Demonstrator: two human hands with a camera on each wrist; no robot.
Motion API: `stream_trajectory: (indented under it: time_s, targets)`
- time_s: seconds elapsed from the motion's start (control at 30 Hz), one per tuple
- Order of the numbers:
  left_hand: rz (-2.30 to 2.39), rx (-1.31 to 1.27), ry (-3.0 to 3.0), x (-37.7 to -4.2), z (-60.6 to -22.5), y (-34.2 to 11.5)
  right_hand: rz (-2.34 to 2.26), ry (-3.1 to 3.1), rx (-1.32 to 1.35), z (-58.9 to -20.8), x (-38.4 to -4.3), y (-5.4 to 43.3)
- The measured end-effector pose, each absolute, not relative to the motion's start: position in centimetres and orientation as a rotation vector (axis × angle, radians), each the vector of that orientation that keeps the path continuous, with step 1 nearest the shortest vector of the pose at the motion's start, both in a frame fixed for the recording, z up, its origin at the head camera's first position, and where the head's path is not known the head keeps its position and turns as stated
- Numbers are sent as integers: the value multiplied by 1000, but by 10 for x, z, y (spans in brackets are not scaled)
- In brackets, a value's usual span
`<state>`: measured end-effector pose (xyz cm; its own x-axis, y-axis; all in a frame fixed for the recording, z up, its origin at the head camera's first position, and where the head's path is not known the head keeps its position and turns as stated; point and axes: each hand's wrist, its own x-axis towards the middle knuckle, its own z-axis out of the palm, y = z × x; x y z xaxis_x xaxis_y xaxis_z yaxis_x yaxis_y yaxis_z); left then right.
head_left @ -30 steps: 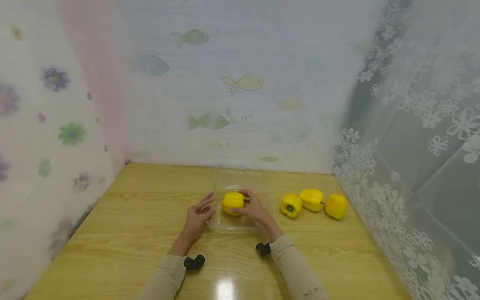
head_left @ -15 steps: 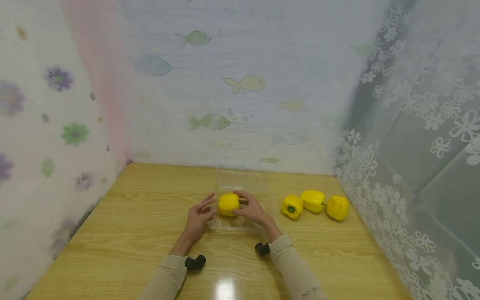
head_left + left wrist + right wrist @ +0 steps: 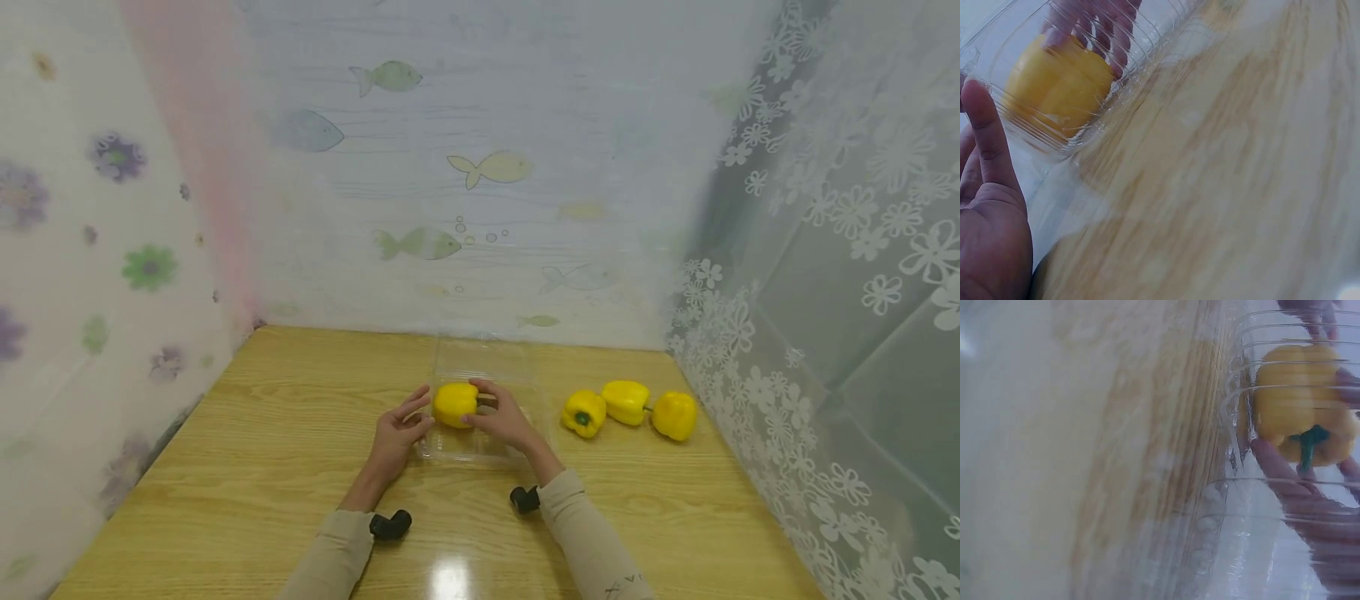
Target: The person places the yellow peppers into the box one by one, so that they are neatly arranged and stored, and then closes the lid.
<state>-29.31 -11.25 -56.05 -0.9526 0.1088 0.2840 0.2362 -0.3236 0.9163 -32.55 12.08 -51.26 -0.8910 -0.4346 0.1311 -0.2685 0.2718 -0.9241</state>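
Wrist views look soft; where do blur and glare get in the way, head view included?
Head: white glare on the table at bottom centre; right hand and its yellow pepper fairly clear. Left wrist: wood grain soft, pepper blurry through the ribbed clear box. Right wrist: hazy, plastic ribs and reflections crossing both.

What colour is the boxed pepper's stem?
The stem is green, seen best in the right wrist view.

A container (image 3: pixel 472 458) is on the table (image 3: pixel 262 433); one pepper (image 3: pixel 453 406) is inside it, between the left hand (image 3: pixel 400 433) and the right hand (image 3: pixel 506 417); three other peppers (image 3: pixel 626 402) lie to the right.
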Motion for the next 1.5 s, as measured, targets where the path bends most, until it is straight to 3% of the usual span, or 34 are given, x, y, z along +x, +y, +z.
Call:
stream_trajectory:
  time_s: [0.73,1.03,1.5]
  targets:
    - [-2436,-452,-1774,-293,-562,-112,-1579,2416,-741,-505,-325,129]
    - [-2439,-428,-1772,-293,-561,-112,-1494,2527,-769,-483,-322,155]
    - [-2445,-423,-1781,-292,-560,-113,-1860,2699,-486,-467,-313,213]
